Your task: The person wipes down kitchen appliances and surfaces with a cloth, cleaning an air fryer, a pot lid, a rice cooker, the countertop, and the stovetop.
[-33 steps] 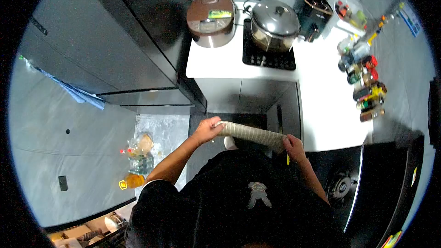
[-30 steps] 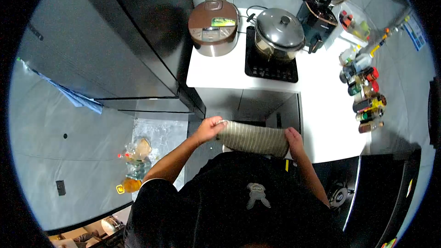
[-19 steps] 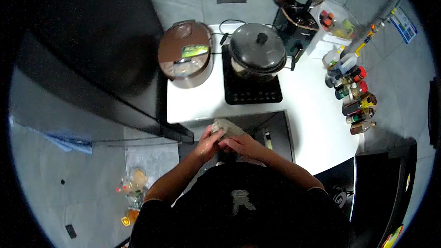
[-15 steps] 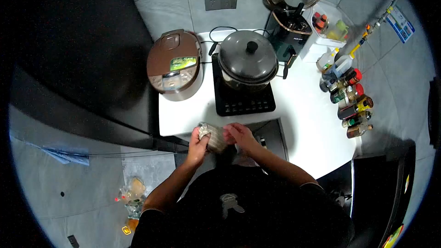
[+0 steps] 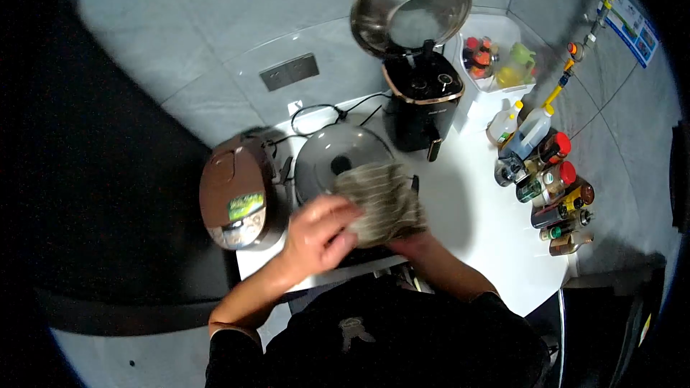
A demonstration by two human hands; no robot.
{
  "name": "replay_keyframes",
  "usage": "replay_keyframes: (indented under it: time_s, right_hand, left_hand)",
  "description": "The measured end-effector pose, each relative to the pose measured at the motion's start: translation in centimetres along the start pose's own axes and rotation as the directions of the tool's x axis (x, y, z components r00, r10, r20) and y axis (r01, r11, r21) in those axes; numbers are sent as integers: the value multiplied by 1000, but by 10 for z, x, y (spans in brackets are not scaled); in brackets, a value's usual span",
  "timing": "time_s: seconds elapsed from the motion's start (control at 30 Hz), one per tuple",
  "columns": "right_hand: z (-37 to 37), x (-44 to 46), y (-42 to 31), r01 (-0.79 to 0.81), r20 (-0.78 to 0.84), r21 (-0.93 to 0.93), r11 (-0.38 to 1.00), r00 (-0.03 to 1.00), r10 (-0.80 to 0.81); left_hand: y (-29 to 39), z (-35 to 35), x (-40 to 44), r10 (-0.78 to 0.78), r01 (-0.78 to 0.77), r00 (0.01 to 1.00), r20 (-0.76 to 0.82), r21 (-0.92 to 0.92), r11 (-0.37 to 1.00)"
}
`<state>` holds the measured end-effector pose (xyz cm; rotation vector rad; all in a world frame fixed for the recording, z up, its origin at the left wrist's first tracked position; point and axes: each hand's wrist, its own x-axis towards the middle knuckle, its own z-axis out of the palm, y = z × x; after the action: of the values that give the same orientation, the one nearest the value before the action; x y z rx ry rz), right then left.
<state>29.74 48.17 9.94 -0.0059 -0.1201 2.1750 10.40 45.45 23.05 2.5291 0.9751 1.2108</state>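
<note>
A grey-brown striped cloth [image 5: 379,201], spread out and slightly blurred, hangs in front of the lidded pot [image 5: 323,152]. My right hand [image 5: 413,244] grips the cloth at its lower right edge, most of its fingers hidden beneath the fabric. At the cloth's left side is my left hand [image 5: 320,236], thumb and fingers apart; it overlaps the cloth in view, and whether it touches is unclear. The pot's grey lid with its dark knob [image 5: 341,166] is partly covered by the cloth.
A brown rice cooker [image 5: 233,190] stands left of the pot. Behind on the right are a black air fryer [image 5: 424,100], a steel basin [image 5: 410,11] and a white bin [image 5: 496,86]. Several bottles [image 5: 550,190] line the right edge of the white counter [image 5: 474,244].
The cloth, bunched in my left hand earlier, is now spread out and raised before the pot, held by my right hand. My left hand has come off it. The view has shifted and turned.
</note>
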Motion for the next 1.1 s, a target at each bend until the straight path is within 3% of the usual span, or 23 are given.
replay_keyframes:
  time_s: [0.07,0.1,0.13,0.17,0.2,0.23,0.27,0.37,0.4,0.47,0.5,0.53,0.6,0.63,0.7,0.73,0.8,0.87,0.9,1.03,1.1]
  right_hand:
    - [17,-5,-53,256,-87,-141,956,959,-269]
    - [12,-9,-83,229,-139,-670,706,895,-423]
    - [7,-7,-108,277,-132,-733,621,838,-530]
    - [2,-5,-133,304,-123,-794,526,767,-629]
    - [-1,-1,-156,530,-177,-485,695,719,-672]
    - [5,4,-177,589,-109,-447,674,712,-694]
    - [9,8,-198,643,-185,-416,643,633,-752]
    - [48,13,-255,697,-130,-620,359,360,-924]
    - [46,17,-287,698,-68,-666,265,297,-952]
    - [60,30,-335,477,19,-873,102,243,-970]
    - [41,50,-377,170,278,-953,-250,165,-946]
    - [18,71,-416,-173,521,-818,-548,180,-835]
    - [19,99,-450,-411,514,-481,-775,583,-629]
    - [29,109,-463,-415,524,-473,-777,576,-627]
    - [46,126,-490,-599,453,-197,-776,646,-614]
    - [53,133,-511,-596,455,-199,-778,647,-612]
    - [62,143,-559,-696,204,-207,-687,656,-727]
    - [56,163,-613,-728,197,-160,-666,638,-745]
    - [52,174,-631,-759,182,-107,-642,619,-764]
    - [68,205,-638,-775,92,-246,-583,580,-810]
    - [87,217,-609,-818,49,-125,-561,560,-827]
  left_hand:
    - [-37,18,42,-138,142,988,73,-43,989]
    - [-52,33,63,-267,275,960,81,-106,956]
    - [-69,49,83,-389,400,916,98,-164,902]
    - [-93,67,100,-407,412,911,70,-203,888]
    - [-118,89,114,-426,423,904,42,-249,872]
    - [-130,102,134,-442,445,894,74,-258,858]
    - [-138,114,152,-426,432,901,84,-260,863]
    - [-167,156,195,-317,317,947,47,-2,948]
    - [-179,173,201,-307,308,950,50,-13,951]
    - [-194,201,217,-395,385,918,-38,-152,910]
    - [-185,201,228,-446,441,895,0,-145,886]
    - [-191,211,230,-442,437,897,2,-154,886]
    - [-217,238,233,-484,464,875,23,-326,823]
    - [-221,243,240,-521,502,853,47,-348,791]
    - [-216,243,249,-535,511,843,54,-390,766]
    - [-212,242,255,-563,537,823,71,-422,731]
    - [-217,251,259,-558,521,829,40,-418,744]
    - [-223,252,263,-534,440,844,45,-628,642]
    - [-210,244,272,-527,436,849,39,-614,658]
    - [-219,250,268,-486,457,861,150,-646,611]
    - [-222,251,270,-475,454,866,158,-644,615]
